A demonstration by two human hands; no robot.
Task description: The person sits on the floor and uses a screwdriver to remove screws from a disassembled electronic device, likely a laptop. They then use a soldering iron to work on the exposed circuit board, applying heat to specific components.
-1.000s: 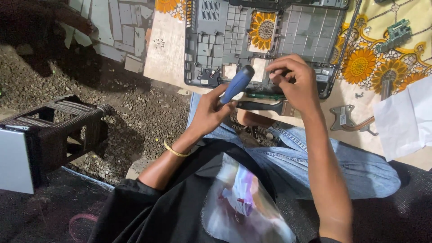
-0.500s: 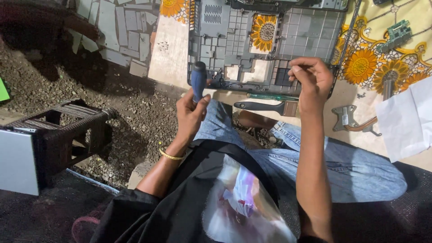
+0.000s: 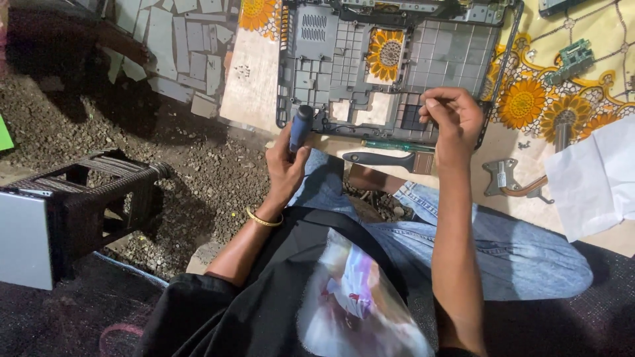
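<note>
While we sit on the ground, the grey laptop shell point(image 3: 397, 66) lies on the sunflower cloth point(image 3: 529, 106), its near edge by our knees. Our right hand point(image 3: 453, 119) pinches something tiny over that edge; our left hand point(image 3: 286, 168) grips the blue-handled screwdriver point(image 3: 301, 125) upright, at the shell's near-left corner.

Left grip point(image 3: 286, 165) fisted, upright; right grip point(image 3: 453, 119) pinched, arm extended.

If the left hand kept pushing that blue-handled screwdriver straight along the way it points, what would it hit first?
Probably the grey plastic laptop base shell: the left hand holds the blue-handled screwdriver pointing up-frame at the shell's near-left edge. The tip is hidden, so contact can't be confirmed.
</note>
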